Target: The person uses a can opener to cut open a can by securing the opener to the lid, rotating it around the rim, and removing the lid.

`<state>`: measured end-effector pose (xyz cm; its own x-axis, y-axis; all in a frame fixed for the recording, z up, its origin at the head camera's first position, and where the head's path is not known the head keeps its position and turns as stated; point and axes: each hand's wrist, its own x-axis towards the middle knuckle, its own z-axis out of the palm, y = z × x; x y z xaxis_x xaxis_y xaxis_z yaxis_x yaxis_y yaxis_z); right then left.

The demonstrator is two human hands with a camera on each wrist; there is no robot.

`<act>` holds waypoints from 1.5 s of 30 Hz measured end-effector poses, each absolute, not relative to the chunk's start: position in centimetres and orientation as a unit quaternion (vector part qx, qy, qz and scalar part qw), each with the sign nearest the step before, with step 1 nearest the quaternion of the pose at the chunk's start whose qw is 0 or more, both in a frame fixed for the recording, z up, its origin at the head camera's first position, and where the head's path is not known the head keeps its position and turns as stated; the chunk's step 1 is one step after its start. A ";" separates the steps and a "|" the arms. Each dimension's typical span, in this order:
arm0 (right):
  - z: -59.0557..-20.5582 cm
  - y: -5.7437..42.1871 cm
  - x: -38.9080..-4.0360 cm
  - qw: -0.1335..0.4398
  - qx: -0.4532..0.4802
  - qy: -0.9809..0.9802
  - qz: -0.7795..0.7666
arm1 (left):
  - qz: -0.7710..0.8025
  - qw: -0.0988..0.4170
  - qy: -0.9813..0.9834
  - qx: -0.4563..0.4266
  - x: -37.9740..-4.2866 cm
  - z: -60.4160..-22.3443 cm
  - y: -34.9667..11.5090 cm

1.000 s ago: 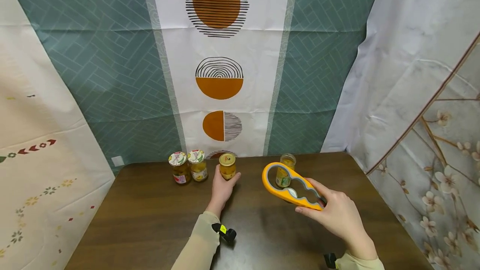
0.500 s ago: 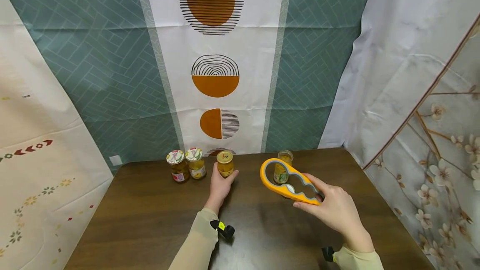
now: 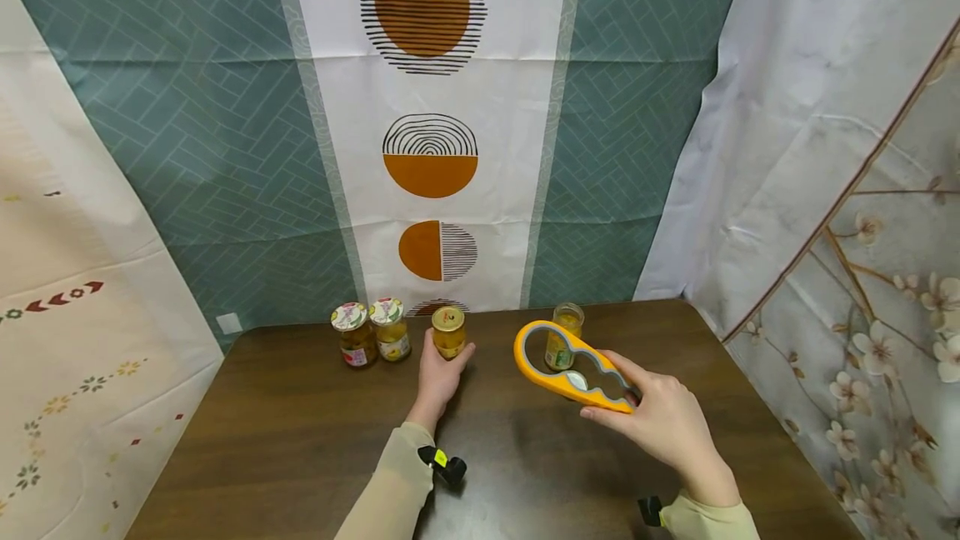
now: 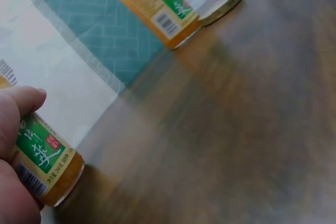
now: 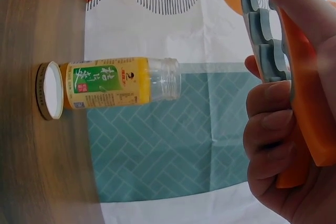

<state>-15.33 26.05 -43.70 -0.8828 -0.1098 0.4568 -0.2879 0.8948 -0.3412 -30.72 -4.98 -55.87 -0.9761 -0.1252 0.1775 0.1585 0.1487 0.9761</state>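
My left hand [image 3: 438, 377] grips a small jar with a gold lid [image 3: 448, 332] near the back of the table. In the left wrist view that jar [image 4: 47, 161] has a green and yellow label and its base is at the tabletop. My right hand [image 3: 670, 419] holds an orange jar opener with a grey wavy inner edge [image 3: 531, 365] up in the air. Beyond the opener stands an uncapped jar [image 3: 567, 322] of yellow contents; in the right wrist view its open glass neck [image 5: 167, 79] shows. Its loose lid [image 5: 51, 90] leans or lies beside the base, white inside showing.
Two jars with patterned white lids, one darker [image 3: 355, 340] and one paler [image 3: 391, 332], stand together left of my left hand. The brown table [image 3: 300, 432] ends at a hanging cloth [image 3: 495, 273] behind the jars. Another cloth [image 3: 810, 290] hangs at the right.
The view has shifted slightly. Both hands keep their holds, the left on the jar and the right on the opener, with hardly any movement.
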 end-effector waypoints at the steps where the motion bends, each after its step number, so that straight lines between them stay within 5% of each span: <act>1: -43.7 25.9 -15.4 0.218 0.105 -0.948 0.207 | -0.649 0.110 -0.753 -0.016 -30.4 -55.9 -5.0; 20: -41.8 19.9 -16.8 0.135 0.107 -0.929 0.327 | -0.632 0.069 -0.745 -0.202 -21.4 -51.7 -1.3; 32: -42.0 19.0 -16.5 0.088 0.105 -0.941 0.308 | -0.586 0.101 -0.763 -0.252 -21.2 -52.1 -0.5; 45: -42.0 18.0 -15.9 0.113 0.107 -0.957 0.247 | -0.579 0.112 -0.770 -0.242 -21.4 -52.3 -0.1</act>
